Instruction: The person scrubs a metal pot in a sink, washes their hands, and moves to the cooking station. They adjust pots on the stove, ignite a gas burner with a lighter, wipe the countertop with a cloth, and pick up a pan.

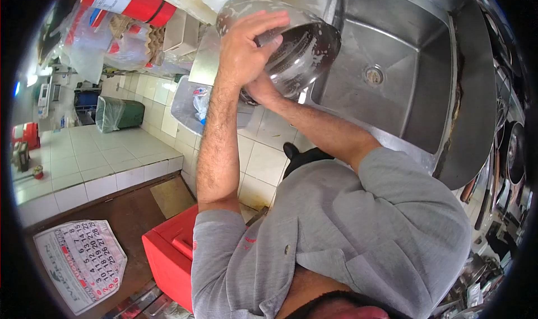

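- Bowl [314, 53], metal, soapy, tilted, raised just left of the sink [364, 100], partly over tiled floor [263, 159]. Main hazard, in my judgement: a drop onto that floor, ending in a dent.
- Sink basin: nothing of the bowl rests on its bottom, as far as I can see. Contact with the left rim unclear from where I stand; a knock there could jar the hold.
- Grey tub [182, 109], further left of the sink: a falling bowl might clip it.
- Left hand [246, 47], left of the sink: fingers straight and close together over the bowl, thumb apart; laid on rather than wrapped round. Could skid.
- Right hand [263, 88], also left of the sink, nearer the wearer: fingers hidden, so spread and grip cannot be told. If it bears the weight, its slipping would tip everything.
- Suds, left of the sink on the bowl wall: likeliest cause of any slip.
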